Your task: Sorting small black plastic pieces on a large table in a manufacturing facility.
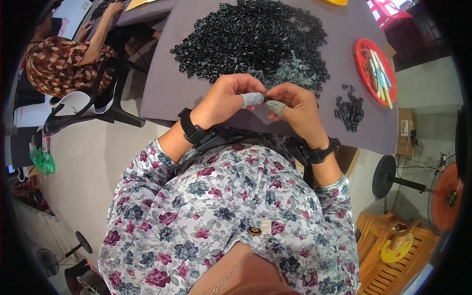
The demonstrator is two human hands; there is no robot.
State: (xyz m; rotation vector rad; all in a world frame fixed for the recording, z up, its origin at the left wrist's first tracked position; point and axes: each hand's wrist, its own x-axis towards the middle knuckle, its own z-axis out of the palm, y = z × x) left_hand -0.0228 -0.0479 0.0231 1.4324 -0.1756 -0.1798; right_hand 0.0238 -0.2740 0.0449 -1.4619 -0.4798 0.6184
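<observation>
My left hand [231,96] and my right hand [297,105] meet over the near edge of the table, fingers pinched together. Between their fingertips is a small dark piece [266,96], mostly hidden, which looks like one of the black plastic parts. Each thumb wears a grey speckled fabric cover. Just beyond my hands spreads a large heap of small black plastic parts [246,42]. Thin grey-green scraps [295,70] lie at its near right side. A smaller pile of black parts [349,109] sits to the right of my right hand.
On the right of the grey-covered table [344,54] stands a red round tray [361,73] with several light-handled tools. Orange plastic stools [393,255] and a standing fan [445,191] are at the right. A black chair [115,93] and another person [69,64] are at the left.
</observation>
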